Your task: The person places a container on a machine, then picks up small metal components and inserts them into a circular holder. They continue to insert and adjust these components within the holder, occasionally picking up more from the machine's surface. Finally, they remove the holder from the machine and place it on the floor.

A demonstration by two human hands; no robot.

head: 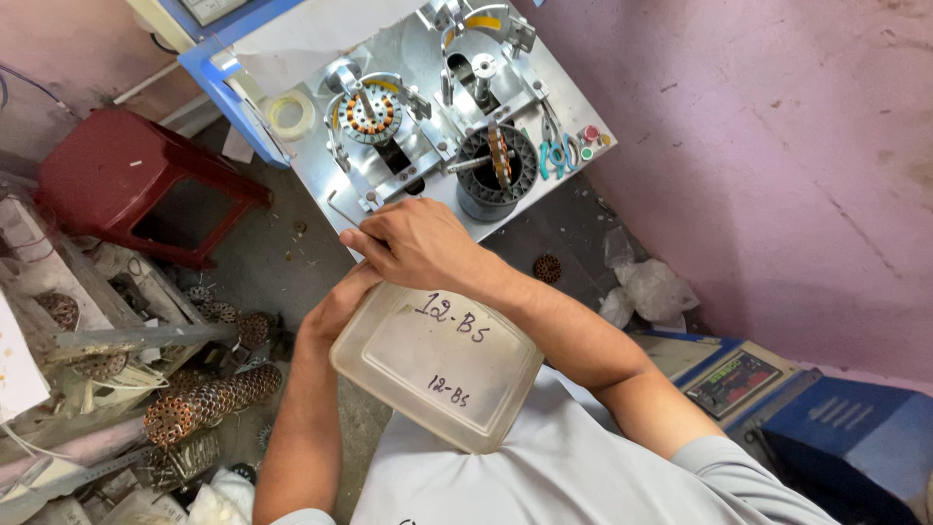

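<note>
Bracing the translucent rectangular plastic tub point(437, 365) against my belly, my left hand point(335, 306) grips its edge; my right hand point(413, 243) curls above, its hold hidden.

Bright even daylight, soft shadows, sharp, slight edge distortion.

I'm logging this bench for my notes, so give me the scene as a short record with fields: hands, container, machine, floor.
right hand: right hand lies over the far edge of the container, knuckles up
left hand: left hand at the container's left edge, mostly hidden
container: translucent plastic tub, bottom up, handwritten marks on it
machine: metal winding fixture with copper-wound stator
floor: red stool, stack of stator cores
</note>
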